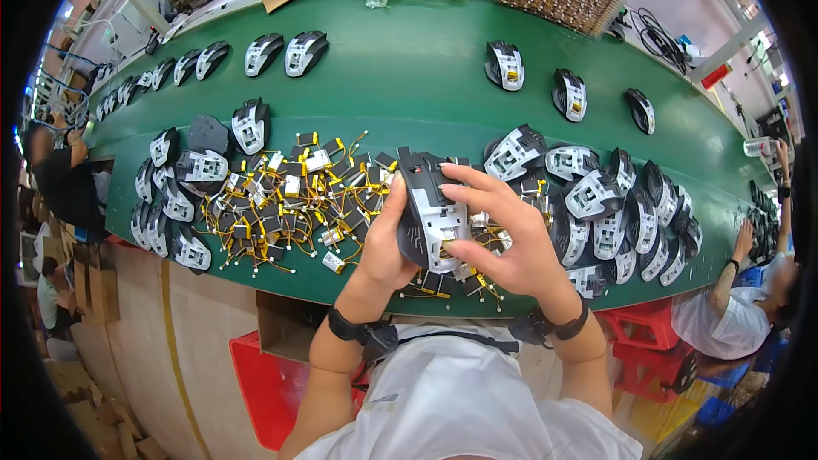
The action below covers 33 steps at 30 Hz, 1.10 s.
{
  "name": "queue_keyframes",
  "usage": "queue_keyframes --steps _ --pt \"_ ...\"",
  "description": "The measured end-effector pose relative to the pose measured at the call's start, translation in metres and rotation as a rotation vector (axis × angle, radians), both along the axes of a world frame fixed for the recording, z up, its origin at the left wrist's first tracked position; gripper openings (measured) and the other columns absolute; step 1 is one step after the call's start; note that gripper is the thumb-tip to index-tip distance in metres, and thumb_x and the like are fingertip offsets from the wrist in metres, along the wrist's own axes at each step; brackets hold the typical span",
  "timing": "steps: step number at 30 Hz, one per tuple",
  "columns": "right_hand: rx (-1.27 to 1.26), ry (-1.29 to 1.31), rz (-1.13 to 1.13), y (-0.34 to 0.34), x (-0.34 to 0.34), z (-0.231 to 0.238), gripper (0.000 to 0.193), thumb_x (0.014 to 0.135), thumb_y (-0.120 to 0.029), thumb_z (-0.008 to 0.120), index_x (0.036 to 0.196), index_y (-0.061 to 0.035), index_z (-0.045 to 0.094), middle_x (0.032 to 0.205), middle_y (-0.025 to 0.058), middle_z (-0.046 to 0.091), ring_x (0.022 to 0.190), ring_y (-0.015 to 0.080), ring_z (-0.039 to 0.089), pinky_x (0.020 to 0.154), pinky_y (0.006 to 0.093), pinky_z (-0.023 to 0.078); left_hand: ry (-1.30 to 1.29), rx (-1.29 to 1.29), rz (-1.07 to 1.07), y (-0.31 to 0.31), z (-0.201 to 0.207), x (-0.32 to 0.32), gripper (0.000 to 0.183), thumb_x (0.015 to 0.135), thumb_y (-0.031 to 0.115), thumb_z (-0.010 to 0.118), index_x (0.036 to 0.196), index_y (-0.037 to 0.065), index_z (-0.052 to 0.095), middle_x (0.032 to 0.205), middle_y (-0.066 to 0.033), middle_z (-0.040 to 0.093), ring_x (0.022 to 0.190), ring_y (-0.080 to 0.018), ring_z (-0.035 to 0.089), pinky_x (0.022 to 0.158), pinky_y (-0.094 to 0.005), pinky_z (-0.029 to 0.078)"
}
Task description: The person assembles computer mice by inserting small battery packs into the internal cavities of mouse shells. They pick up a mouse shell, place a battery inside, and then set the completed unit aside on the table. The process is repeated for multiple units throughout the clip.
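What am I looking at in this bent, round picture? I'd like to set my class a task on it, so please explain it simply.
There is no machine here: a person works with two bare hands. The one picture comes from the left of two wide fisheye cameras worn on the head, looking down, so straight edges curve.

The left hand holds a mouse with its inner white part showing; the right hand has fingers and thumb at it, though whether they grip is hard to tell.

On the green table lie a pile of small wired packs, mice on the left and right, and others spaced out farther back. Another person sits at the right.
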State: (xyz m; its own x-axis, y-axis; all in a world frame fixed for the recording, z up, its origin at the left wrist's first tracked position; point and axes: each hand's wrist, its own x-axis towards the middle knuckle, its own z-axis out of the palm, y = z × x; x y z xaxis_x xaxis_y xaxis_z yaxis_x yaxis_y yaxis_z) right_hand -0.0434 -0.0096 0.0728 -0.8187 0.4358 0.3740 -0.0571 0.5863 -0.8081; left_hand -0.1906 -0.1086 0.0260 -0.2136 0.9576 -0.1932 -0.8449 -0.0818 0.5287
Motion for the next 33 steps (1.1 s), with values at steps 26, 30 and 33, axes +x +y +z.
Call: queue_keyframes --steps 26,30,33 --pt "0.205 -0.302 -0.555 0.017 0.059 -0.034 0.020 0.079 -0.006 0.070 0.099 -0.0045 0.068 0.089 0.0096 0.068 0.078 0.0279 0.066 0.067 0.0362 0.053 2.299 -1.047 -0.159 0.198 -0.019 -0.211 0.080 0.093 0.069 0.032 0.108 0.000 0.071 0.111 -0.0232 0.069 0.106 -0.0380 0.066 0.087 -0.0454 0.052" --pt "0.255 -0.301 -0.600 0.028 0.050 -0.030 0.013 0.078 -0.005 0.069 0.091 -0.0061 0.068 0.083 0.0085 0.067 0.075 0.0284 0.065 0.065 0.0366 0.052 2.417 -1.095 0.224 0.192 -0.003 -0.271 0.076 0.092 0.064 0.045 0.127 -0.001 0.058 0.128 -0.0267 0.057 0.121 -0.0441 0.054 0.099 -0.0524 0.044" --pt "0.223 -0.471 -0.566 0.032 0.041 -0.029 0.015 0.079 -0.019 0.074 0.086 -0.0066 0.068 0.077 0.0077 0.066 0.071 0.0290 0.066 0.062 0.0379 0.053 2.207 -1.374 0.111 0.177 -0.020 -0.302 0.090 0.086 0.069 0.052 0.144 0.001 0.040 0.149 -0.0259 0.036 0.138 -0.0463 0.033 0.107 -0.0601 0.033"
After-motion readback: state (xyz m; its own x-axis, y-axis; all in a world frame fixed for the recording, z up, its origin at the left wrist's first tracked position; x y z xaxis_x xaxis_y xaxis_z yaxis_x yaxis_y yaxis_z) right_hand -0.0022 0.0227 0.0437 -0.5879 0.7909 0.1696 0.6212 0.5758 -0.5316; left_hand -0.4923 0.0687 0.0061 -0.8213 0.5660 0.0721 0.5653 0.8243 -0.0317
